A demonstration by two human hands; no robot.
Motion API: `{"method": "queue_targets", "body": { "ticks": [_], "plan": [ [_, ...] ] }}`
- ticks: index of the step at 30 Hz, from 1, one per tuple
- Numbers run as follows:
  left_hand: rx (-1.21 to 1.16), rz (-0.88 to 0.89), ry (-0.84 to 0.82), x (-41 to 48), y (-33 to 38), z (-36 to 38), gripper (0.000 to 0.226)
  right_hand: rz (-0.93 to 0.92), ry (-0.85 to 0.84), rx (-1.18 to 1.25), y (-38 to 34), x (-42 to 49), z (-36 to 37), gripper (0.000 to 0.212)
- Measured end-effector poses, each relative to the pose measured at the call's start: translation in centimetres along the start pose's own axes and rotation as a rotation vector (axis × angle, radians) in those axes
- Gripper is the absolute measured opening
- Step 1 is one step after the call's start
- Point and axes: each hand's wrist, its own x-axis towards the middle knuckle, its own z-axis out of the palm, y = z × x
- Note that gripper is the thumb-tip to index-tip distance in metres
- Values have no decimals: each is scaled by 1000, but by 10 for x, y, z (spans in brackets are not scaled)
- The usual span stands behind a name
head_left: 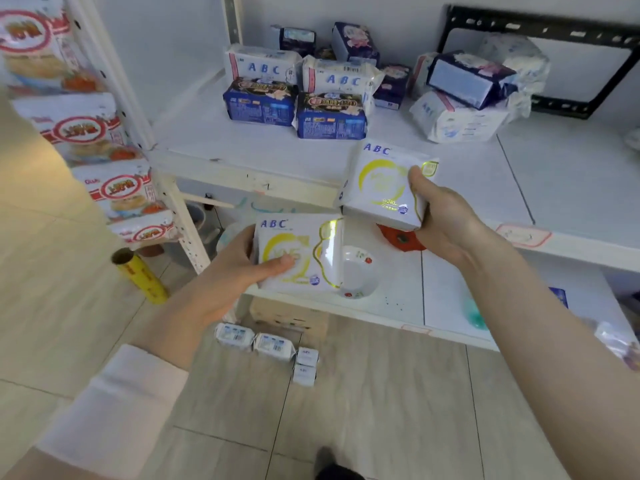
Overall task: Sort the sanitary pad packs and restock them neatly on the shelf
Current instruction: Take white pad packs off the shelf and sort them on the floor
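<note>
My left hand [239, 268] grips a white ABC pad pack with a yellow ring [298, 252] in front of the lower shelf. My right hand [446, 220] holds a matching white and yellow pack [382, 181] at the front edge of the upper shelf [277, 147]. On that shelf stand two white ABC packs [261, 65] with two blue packs [259, 103] in front of them. Dark blue packs [355, 41] sit behind, and a loose heap of mixed packs [464, 95] lies to the right. Several small white packs [268, 346] lie on the floor.
Snack bags [86, 128] hang on the rack at left. A yellow roll [140, 275] leans by the rack leg. A white bowl [358, 271] and a red item [398, 237] sit on the lower shelf. A black metal frame [540, 26] leans at the back right.
</note>
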Motion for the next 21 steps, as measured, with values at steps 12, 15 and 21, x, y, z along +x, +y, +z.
{"method": "queue_targets", "body": {
  "ticks": [12, 15, 21],
  "plan": [
    [42, -196, -35, -92, -114, 23, 71, 26, 168, -158, 128, -63, -20, 8],
    [71, -278, -5, -103, -152, 31, 63, 92, 179, -158, 165, -64, -39, 54],
    [104, -395, 26, -105, -250, 54, 69, 183, 194, -268, 260, -61, -72, 58]
  ]
}}
